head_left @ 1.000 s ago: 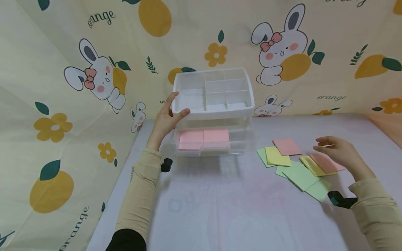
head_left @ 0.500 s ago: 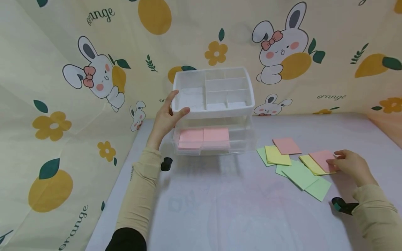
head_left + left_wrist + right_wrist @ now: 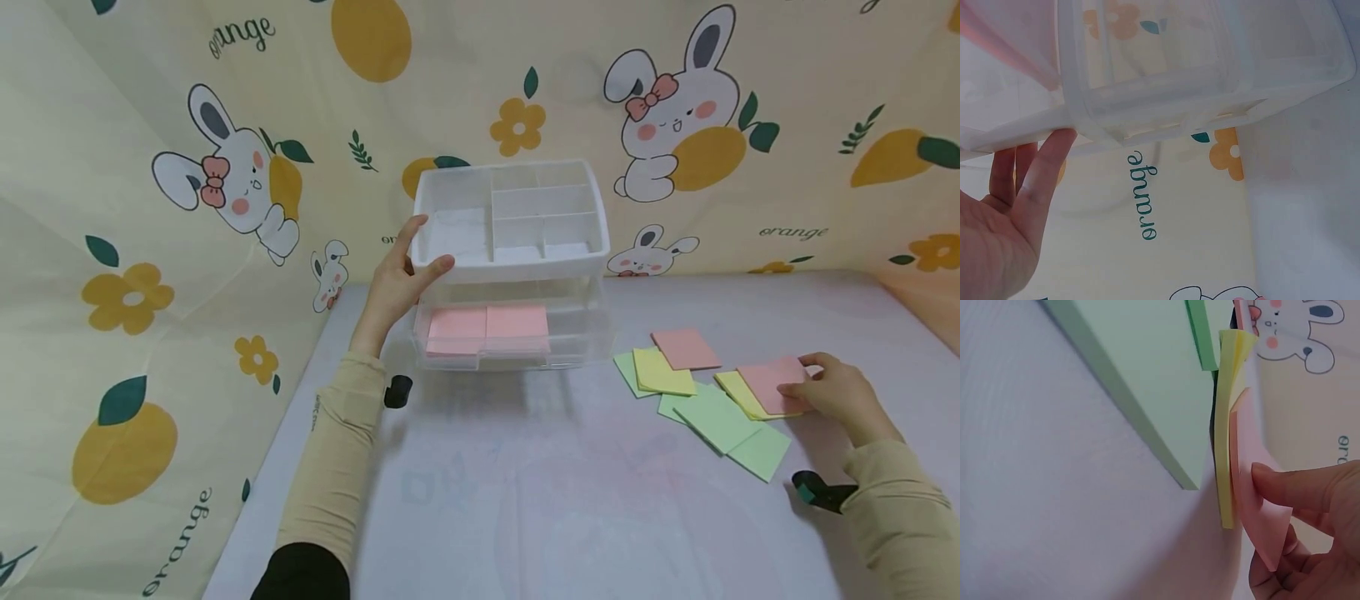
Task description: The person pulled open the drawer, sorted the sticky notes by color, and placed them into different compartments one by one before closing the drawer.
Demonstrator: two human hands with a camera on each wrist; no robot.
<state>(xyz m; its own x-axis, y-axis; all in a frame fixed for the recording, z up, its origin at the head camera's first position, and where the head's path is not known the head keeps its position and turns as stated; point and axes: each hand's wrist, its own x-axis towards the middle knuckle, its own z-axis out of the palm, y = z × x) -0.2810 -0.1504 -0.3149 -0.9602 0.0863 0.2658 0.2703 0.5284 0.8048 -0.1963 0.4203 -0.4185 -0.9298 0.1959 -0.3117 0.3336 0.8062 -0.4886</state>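
Note:
My left hand (image 3: pixel 393 283) grips the left edge of a white plastic drawer organizer (image 3: pixel 510 268), thumb on the front rim and fingers at the side. The organizer has a divided top tray, and two pink sticky note pads (image 3: pixel 487 329) show in the clear drawer below. On the right, my right hand (image 3: pixel 847 396) pinches the near corner of a pink sticky note pad (image 3: pixel 1260 487) between thumb and fingers. That pad is slightly bent and lies against a yellow sticky note pad (image 3: pixel 1225 437). Its far corner is covered by my fingers in the head view.
Several green sticky note pads (image 3: pixel 716 417) overlap beside my right hand. Another yellow pad (image 3: pixel 663 372) and another pink pad (image 3: pixel 686 349) lie behind them. A patterned cloth (image 3: pixel 555 100) hangs behind the white table surface (image 3: pixel 562 500).
My right hand has come down from above the pads and taken hold of the pink sticky note pad's right corner. My left hand has stayed on the organizer.

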